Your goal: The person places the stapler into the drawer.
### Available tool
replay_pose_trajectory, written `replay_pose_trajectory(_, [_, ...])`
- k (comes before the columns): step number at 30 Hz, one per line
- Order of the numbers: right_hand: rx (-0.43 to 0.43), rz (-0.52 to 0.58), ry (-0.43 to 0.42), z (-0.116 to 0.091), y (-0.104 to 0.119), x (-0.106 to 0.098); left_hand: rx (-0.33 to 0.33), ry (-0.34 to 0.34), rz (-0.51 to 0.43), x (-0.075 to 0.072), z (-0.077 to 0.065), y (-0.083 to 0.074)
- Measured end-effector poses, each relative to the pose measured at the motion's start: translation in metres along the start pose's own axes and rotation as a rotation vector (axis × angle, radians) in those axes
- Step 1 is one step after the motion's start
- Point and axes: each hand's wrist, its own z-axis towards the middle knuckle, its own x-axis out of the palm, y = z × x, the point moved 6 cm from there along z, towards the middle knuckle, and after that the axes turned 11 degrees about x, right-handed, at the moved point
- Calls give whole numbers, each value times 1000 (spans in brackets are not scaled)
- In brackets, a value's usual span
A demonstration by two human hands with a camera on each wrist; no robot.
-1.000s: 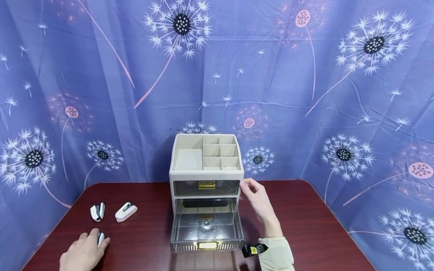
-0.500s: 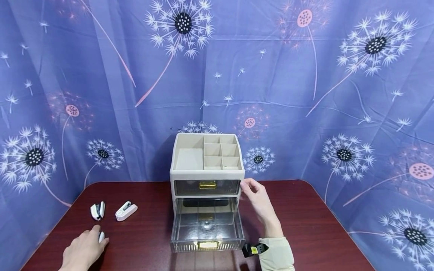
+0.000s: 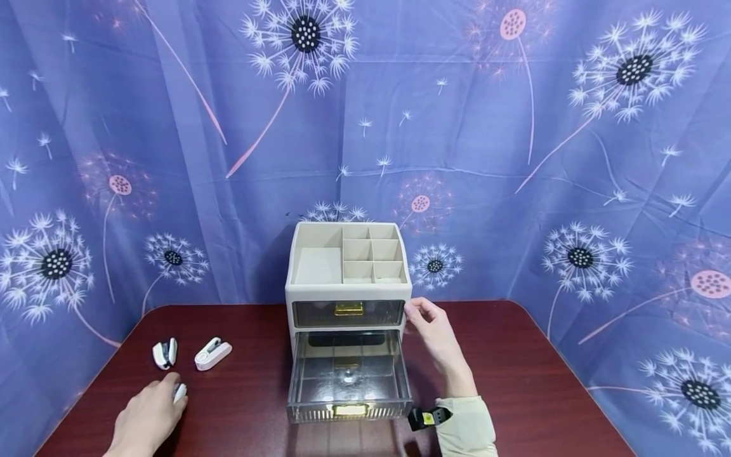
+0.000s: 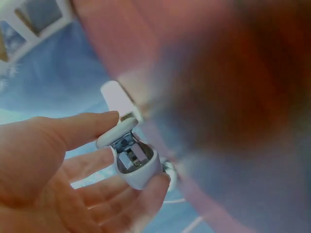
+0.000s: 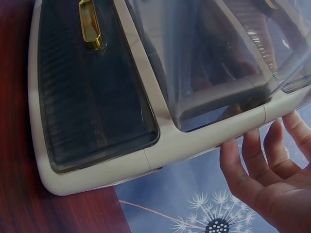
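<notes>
My left hand (image 3: pixel 147 411) is at the table's left front, pinching a small white stapler (image 4: pixel 138 170) between thumb and fingers. In the left wrist view its metal inside faces the camera. Two more white staplers lie just beyond: one (image 3: pixel 164 353) straight ahead of the hand, the other (image 3: pixel 212 354) to its right. A cream desk organizer (image 3: pixel 348 292) stands mid-table with a clear drawer (image 3: pixel 349 387) pulled out, nothing visible in it. My right hand (image 3: pixel 436 336) touches the organizer's right side, its fingertips (image 5: pixel 231 153) against the cream frame.
Above the pulled-out drawer is a shut smoky drawer (image 3: pixel 320 313) with a gold handle. The organizer's top has open compartments (image 3: pixel 356 252). A blue dandelion curtain (image 3: pixel 228 241) surrounds the dark red table (image 3: pixel 245 393). A black strap (image 3: pixel 429 419) is at the right wrist.
My left hand has shifted slightly right and forward, and the stapler shows more beside its fingers. The right hand and the organizer stay put.
</notes>
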Motion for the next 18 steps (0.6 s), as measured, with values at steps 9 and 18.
replay_pose_trajectory(9, [12,5,-21,1,2,-1,75,-92,-5,-17,10,-50])
replay_pose_trajectory(18, [20,6,-20,0,1,1,176,-189,-38,-34,20,-100])
